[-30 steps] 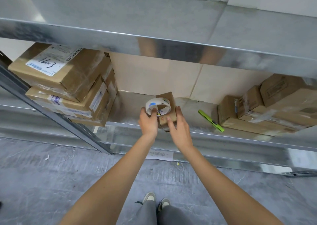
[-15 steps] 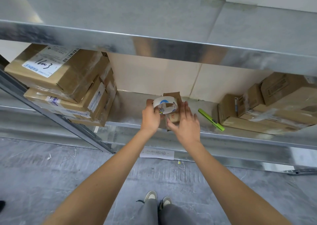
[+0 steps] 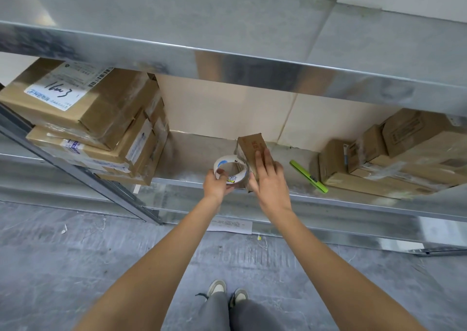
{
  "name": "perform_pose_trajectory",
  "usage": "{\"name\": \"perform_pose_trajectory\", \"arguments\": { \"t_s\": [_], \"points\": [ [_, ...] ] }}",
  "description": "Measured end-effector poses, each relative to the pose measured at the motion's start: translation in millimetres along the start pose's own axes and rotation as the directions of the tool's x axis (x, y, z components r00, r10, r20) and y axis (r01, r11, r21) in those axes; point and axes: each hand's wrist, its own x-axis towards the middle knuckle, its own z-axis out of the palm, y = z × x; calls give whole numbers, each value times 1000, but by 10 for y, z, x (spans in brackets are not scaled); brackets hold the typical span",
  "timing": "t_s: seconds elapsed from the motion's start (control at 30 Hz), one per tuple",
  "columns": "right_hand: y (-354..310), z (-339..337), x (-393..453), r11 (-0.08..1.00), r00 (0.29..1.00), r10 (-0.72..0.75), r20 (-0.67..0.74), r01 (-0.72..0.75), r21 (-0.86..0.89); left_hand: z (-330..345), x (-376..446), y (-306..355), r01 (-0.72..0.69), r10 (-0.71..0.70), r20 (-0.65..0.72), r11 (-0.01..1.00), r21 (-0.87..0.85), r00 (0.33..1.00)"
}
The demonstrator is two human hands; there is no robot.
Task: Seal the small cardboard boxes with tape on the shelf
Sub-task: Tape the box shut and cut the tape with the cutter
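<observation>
A small brown cardboard box (image 3: 251, 144) stands near the front edge of the metal shelf (image 3: 192, 154), at its middle. My right hand (image 3: 269, 179) lies flat on the box's top, fingers spread, thumb down its front left side. My left hand (image 3: 216, 184) grips a white roll of clear tape (image 3: 229, 169) held against the box's left side, low by the shelf edge. A strip of tape seems to run from the roll onto the box.
A stack of larger taped boxes (image 3: 83, 118) fills the shelf's left end. More boxes (image 3: 394, 159) crowd the right end. A green box cutter (image 3: 308, 176) lies between the small box and the right pile. An upper shelf edge (image 3: 227, 65) overhangs.
The tape roll has dropped from the top of the box to its left side. My right hand has slid up and flattened on the box's top.
</observation>
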Motion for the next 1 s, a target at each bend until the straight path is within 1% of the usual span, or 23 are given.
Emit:
{"name": "perform_pose_trajectory", "arguments": {
  "t_s": [0.03,0.1,0.17,0.23,0.27,0.33,0.4,0.43,0.5,0.57,0.63,0.67,0.73,0.8,0.87,0.93,1.0],
  "points": [
    [21,10,21,999,1000,-1,-15,2,37,2,0,1,-46,46,20,999,16,999],
    [25,10,19,972,997,76,-16,-70,225,14,-14,73,-148,144,63,988,55,988],
    [17,16,-40,885,990,139,-8,-120,450,56,-44,202,-238,229,112,968,77,967],
    [14,47,-101,783,980,197,35,-178,596,123,-47,303,-341,314,184,930,138,931],
    [26,72,-109,750,969,236,71,-228,620,169,-58,340,-404,355,234,890,212,905],
    [78,122,-90,709,940,320,122,-323,627,278,-38,358,-509,403,327,773,378,855],
    [138,132,-69,669,912,382,152,-386,635,382,-52,367,-549,399,379,650,525,835],
    [161,129,-62,631,890,415,190,-431,645,424,-65,367,-562,395,400,593,576,827],
    [220,168,-67,592,855,456,248,-499,632,479,-91,367,-589,390,441,527,612,808],
    [249,195,-79,616,844,474,251,-522,590,471,-88,399,-579,373,442,529,620,815],
    [235,189,-54,647,843,478,246,-527,550,410,-77,452,-542,355,410,572,615,840],
    [221,182,-33,680,858,461,227,-506,531,367,-79,480,-534,358,396,591,605,845],
    [204,169,5,796,920,362,154,-390,463,287,-95,502,-527,362,384,614,587,850],
    [236,173,22,885,971,209,116,-238,400,247,-110,500,-523,361,379,633,571,852],
    [289,171,9,931,978,134,159,-179,318,256,-127,501,-516,341,390,633,577,855],
    [339,155,-3,966,974,115,197,-156,206,289,-155,516,-520,323,412,617,591,852],
    [380,139,-16,990,977,86,197,-106,94,315,-207,529,-542,336,427,583,606,839]
  ]
}}
